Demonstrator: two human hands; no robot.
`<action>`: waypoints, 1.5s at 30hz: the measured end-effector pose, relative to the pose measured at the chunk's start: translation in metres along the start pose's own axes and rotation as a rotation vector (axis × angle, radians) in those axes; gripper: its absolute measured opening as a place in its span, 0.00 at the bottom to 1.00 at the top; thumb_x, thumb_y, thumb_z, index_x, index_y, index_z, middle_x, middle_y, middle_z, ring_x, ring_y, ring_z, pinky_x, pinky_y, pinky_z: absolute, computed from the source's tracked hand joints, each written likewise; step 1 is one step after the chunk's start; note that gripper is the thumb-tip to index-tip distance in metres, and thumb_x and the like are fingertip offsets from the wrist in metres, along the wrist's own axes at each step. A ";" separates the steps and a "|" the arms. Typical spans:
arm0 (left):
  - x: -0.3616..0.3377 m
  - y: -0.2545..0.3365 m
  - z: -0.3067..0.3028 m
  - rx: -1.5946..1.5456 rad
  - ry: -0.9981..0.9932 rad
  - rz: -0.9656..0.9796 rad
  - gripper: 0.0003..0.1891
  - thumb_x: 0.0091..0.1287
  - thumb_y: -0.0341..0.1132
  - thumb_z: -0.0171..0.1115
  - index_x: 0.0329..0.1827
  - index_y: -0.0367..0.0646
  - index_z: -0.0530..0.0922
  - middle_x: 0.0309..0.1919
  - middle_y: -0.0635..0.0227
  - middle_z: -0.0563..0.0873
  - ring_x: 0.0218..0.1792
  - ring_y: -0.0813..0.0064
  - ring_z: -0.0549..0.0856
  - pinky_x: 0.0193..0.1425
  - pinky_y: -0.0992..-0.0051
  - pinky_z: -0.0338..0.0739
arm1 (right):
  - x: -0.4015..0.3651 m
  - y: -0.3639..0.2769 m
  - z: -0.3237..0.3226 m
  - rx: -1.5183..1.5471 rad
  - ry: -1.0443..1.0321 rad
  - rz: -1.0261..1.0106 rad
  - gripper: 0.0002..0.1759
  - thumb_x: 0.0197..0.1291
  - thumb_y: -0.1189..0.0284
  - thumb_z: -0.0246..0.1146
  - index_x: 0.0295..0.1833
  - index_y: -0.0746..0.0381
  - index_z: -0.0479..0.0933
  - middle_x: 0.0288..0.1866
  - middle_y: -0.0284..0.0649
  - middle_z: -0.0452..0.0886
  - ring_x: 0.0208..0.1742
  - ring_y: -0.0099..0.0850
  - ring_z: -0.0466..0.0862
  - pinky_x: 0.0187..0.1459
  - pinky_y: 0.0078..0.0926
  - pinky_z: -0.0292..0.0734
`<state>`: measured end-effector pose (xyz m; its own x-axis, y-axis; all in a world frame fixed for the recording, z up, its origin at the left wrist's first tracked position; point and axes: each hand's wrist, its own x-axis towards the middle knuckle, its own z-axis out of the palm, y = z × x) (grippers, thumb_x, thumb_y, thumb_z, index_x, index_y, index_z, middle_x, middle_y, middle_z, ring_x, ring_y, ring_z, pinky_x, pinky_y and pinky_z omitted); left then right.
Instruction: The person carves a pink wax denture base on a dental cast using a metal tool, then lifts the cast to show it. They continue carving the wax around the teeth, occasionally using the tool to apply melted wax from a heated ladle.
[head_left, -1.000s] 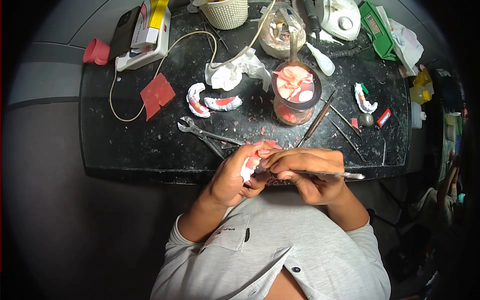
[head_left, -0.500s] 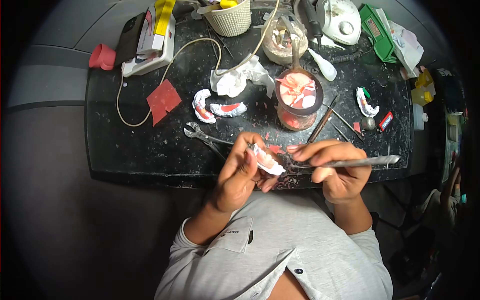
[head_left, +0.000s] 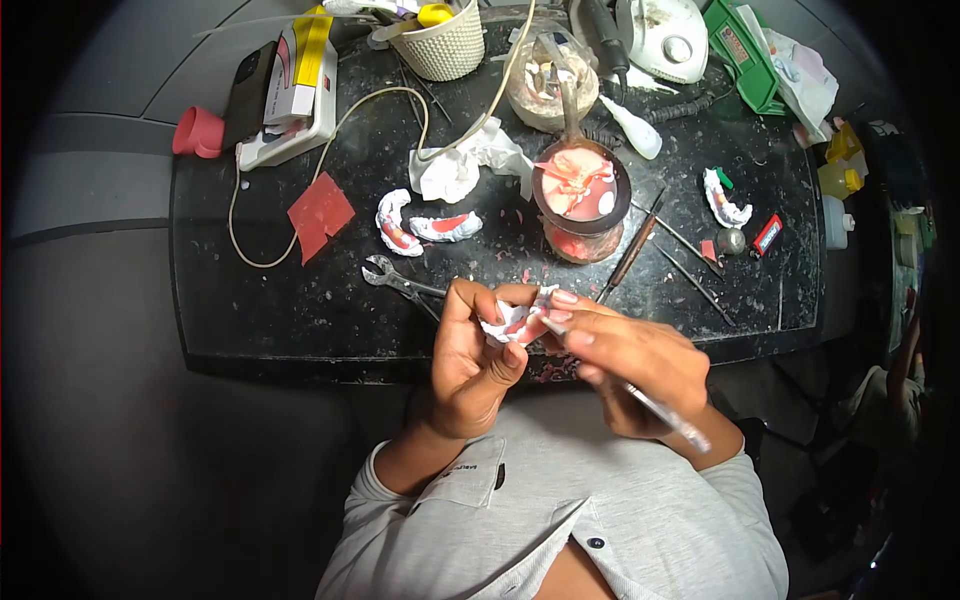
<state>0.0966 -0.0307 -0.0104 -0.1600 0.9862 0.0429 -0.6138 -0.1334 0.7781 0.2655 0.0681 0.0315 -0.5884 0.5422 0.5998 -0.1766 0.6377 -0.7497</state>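
Note:
Between thumb and fingers, my left hand (head_left: 472, 360) grips a white plaster dental model (head_left: 507, 326) with pink wax on it. My right hand (head_left: 640, 360) is closed round a slim metal carving tool (head_left: 665, 415), its handle pointing down to the right. The tool's working end reaches the model, partly hidden by my right fingers, which are right at the model's edge. Beyond my hands lie two more plaster models, one curved upright (head_left: 397, 222) and one lying sideways (head_left: 446, 227), both with pink wax. A metal wrench-like tool (head_left: 390, 275) lies close to my left hand.
A pan of pink wax pieces (head_left: 582, 185) stands behind my hands. Around it are a brown-handled tool (head_left: 637, 245), crumpled tissue (head_left: 470, 165), a red wax sheet (head_left: 321, 216), another model (head_left: 722, 200) and a red lighter (head_left: 767, 236). A cable (head_left: 345, 130) crosses the table's left side.
My right hand has moved left to the model, and its tool has swung from nearly level to slanting down right. My left hand has turned the model. The view has shifted slightly.

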 end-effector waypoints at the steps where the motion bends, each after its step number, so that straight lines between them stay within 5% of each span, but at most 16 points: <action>1: -0.001 0.002 0.003 0.000 0.019 -0.024 0.21 0.76 0.38 0.67 0.54 0.46 0.60 0.60 0.43 0.77 0.65 0.54 0.80 0.70 0.53 0.77 | 0.001 -0.003 0.001 -0.034 -0.011 0.012 0.20 0.56 0.87 0.74 0.55 0.73 0.83 0.52 0.55 0.89 0.54 0.49 0.92 0.56 0.44 0.90; 4: 0.001 -0.001 0.000 0.024 0.001 -0.010 0.21 0.77 0.39 0.67 0.52 0.45 0.59 0.60 0.43 0.77 0.68 0.51 0.79 0.75 0.49 0.72 | 0.000 -0.008 0.003 -0.080 -0.018 0.021 0.21 0.54 0.87 0.75 0.55 0.72 0.83 0.53 0.53 0.89 0.55 0.47 0.92 0.55 0.41 0.90; 6: 0.000 -0.002 0.000 0.016 0.017 0.010 0.22 0.77 0.39 0.68 0.54 0.45 0.59 0.61 0.49 0.78 0.63 0.68 0.79 0.74 0.63 0.68 | -0.001 -0.008 0.003 -0.090 -0.014 0.019 0.21 0.54 0.87 0.75 0.55 0.71 0.84 0.53 0.52 0.89 0.55 0.46 0.92 0.54 0.40 0.90; 9: -0.001 -0.003 0.000 0.078 0.029 0.046 0.22 0.76 0.40 0.68 0.54 0.45 0.60 0.60 0.50 0.78 0.62 0.68 0.79 0.76 0.61 0.67 | -0.001 -0.009 0.004 -0.092 -0.033 0.036 0.18 0.59 0.88 0.71 0.55 0.68 0.82 0.52 0.53 0.89 0.56 0.47 0.92 0.55 0.39 0.90; 21: -0.001 0.000 0.002 0.046 0.048 0.040 0.22 0.76 0.39 0.68 0.55 0.44 0.60 0.60 0.51 0.78 0.62 0.69 0.80 0.71 0.65 0.72 | 0.002 -0.005 0.006 -0.122 -0.040 -0.018 0.19 0.53 0.86 0.75 0.53 0.72 0.84 0.52 0.52 0.88 0.51 0.45 0.92 0.54 0.40 0.91; 26: -0.001 -0.003 -0.004 0.063 0.039 0.057 0.21 0.77 0.38 0.67 0.55 0.43 0.61 0.59 0.51 0.79 0.61 0.69 0.80 0.71 0.65 0.72 | 0.003 -0.003 0.002 -0.111 -0.096 0.027 0.22 0.55 0.91 0.71 0.56 0.69 0.82 0.54 0.51 0.89 0.58 0.47 0.91 0.53 0.36 0.90; 45: 0.000 0.001 -0.001 -0.001 0.067 -0.034 0.23 0.76 0.42 0.69 0.54 0.46 0.60 0.60 0.50 0.77 0.65 0.63 0.78 0.74 0.60 0.69 | 0.004 -0.003 0.008 -0.092 -0.041 0.070 0.20 0.57 0.91 0.70 0.56 0.69 0.81 0.54 0.53 0.89 0.58 0.48 0.91 0.53 0.37 0.90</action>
<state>0.0951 -0.0308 -0.0098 -0.1904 0.9814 -0.0254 -0.6203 -0.1002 0.7779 0.2572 0.0637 0.0344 -0.6292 0.5654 0.5333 -0.0621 0.6474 -0.7596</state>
